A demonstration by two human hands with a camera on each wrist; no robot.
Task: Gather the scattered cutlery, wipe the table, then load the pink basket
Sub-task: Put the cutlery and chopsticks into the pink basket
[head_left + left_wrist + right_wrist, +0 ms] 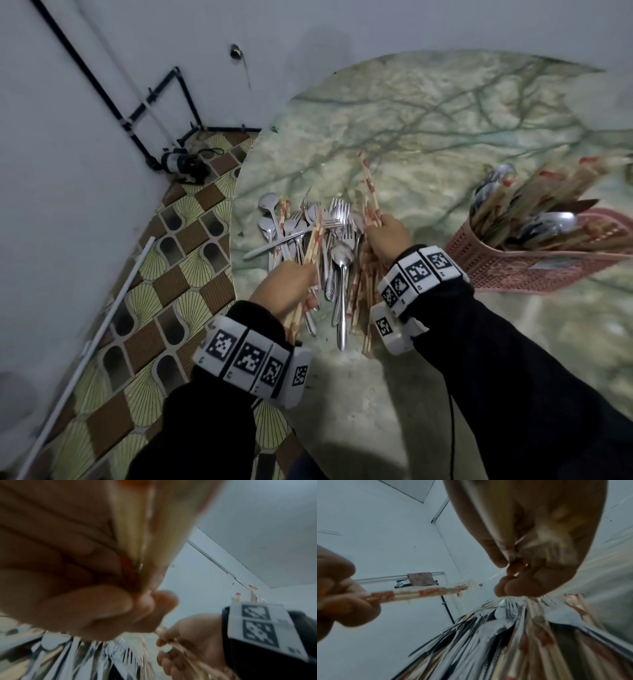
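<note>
Above the cutlery pile (318, 246) at the surface (428, 137) edge, the left hand (291, 287) gripped wrapped chopsticks (310, 250); the right hand (387, 236) pinched another bundle (370, 188), likely sorting them for loading. The pink basket (534, 260) lay right of the pile, part-filled, its far end cut off. Wrist views were blurred.

Heaped cutlery (329, 246) left of part-filled pink basket (507, 263)
</note>
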